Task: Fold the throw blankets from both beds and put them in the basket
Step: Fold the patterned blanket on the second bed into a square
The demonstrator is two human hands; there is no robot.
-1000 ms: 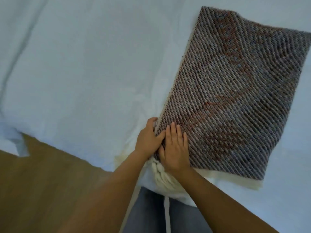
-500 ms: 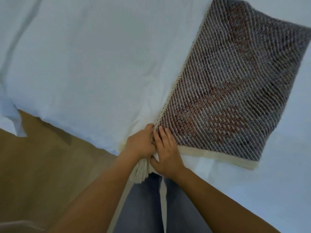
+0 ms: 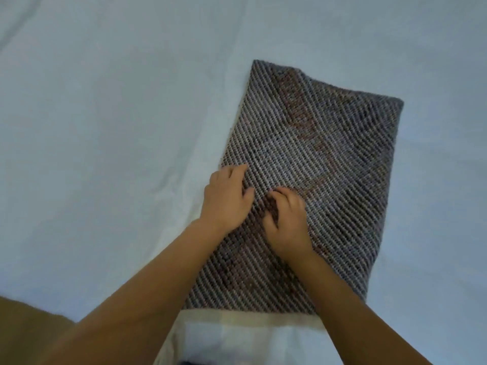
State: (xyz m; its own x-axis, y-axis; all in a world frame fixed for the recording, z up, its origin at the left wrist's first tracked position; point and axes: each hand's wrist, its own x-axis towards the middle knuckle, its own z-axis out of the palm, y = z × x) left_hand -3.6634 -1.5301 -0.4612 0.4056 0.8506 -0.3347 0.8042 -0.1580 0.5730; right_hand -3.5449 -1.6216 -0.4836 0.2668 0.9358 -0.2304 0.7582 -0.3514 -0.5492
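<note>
While both hands rest on it, the folded throw blanket (image 3: 329,167) lies flat on the white bed sheet (image 3: 105,127), a little right of centre in the head view. It forms a long rectangle whose far end leans to the right. Its surface is a coarse diagonal weave of grey yarn with rust-brown patches, and no loose flap stands up from it. A cream band (image 3: 237,316) runs along the near short end, touching the woven edge and lying on the sheet.

The left hand (image 3: 226,198) sits at the blanket's left long edge, about halfway along, palm down, with the fingers bent over the weave and the heel of the hand over the edge. The right hand (image 3: 287,219) is just beside it, further onto the cloth, knuckles raised and fingers curled down into the fabric. Whether either hand pinches a fold of cloth or only presses on it cannot be told, since the fingertips are hidden beneath the hands. The two hands are close but apart.

Both bare forearms (image 3: 147,293) reach in from the lower edge of the frame and cross the near part of the blanket. The sheet shows soft creases to the left of the blanket. A patch of brown floor (image 3: 26,335) appears at the lower left corner.
</note>
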